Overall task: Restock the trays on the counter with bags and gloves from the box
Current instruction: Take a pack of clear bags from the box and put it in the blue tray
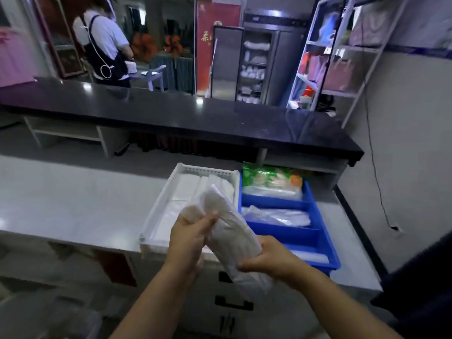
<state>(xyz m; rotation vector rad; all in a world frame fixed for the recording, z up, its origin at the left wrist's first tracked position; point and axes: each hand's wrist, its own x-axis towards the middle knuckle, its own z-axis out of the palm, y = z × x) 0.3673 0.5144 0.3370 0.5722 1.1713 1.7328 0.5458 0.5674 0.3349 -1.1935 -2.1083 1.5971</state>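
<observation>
Left hand point(189, 237) pinches top, right hand point(266, 256) cups bottom of bag bundle point(230, 228), fingers closed, over near edge of white tray point(156, 216). Risk: slick plastic slips, falls off counter point(73, 204).

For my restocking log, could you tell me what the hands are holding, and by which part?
Both hold one clear plastic packet of white bags or gloves: the left hand pinches its upper end, the right hand takes a grip on its lower part.

Translucent crinkled plastic pack point(230, 231); white perforated plastic tray point(156, 216); glossy blue plastic tray point(325, 243); glossy black countertop point(171, 113).
</observation>
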